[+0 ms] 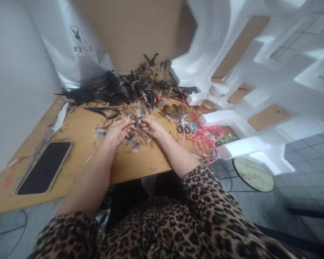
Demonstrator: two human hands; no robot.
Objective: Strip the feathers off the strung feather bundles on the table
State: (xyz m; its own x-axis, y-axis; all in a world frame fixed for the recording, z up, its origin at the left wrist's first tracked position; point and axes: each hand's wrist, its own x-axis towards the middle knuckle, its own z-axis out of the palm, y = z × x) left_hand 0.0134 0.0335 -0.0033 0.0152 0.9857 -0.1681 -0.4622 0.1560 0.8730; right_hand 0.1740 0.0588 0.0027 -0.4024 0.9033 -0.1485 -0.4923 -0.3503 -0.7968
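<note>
Over a scatter of small brown and grey feathers [133,144], both hands are raised close together above the table [145,169]. My left hand [118,131] has its thumb and forefinger pinched on small feathers. Facing it, my right hand [152,126] pinches at the same small tuft, its fingers curled. The exact quill ends between the fingertips are too small to make out. Just beyond the hands lies a heap of long black feathers [116,86], with bunches of brown feathers [156,75] behind. Scissors with black handle loops [183,128] lie to the right of my right hand.
Pink and white strings [206,140] tangle at the right edge. White foam packing [240,147] overhangs there, beside a lidded clear jar [217,91]. A phone [44,167] and a white feather [60,117] lie left. A white bag [78,54] stands behind.
</note>
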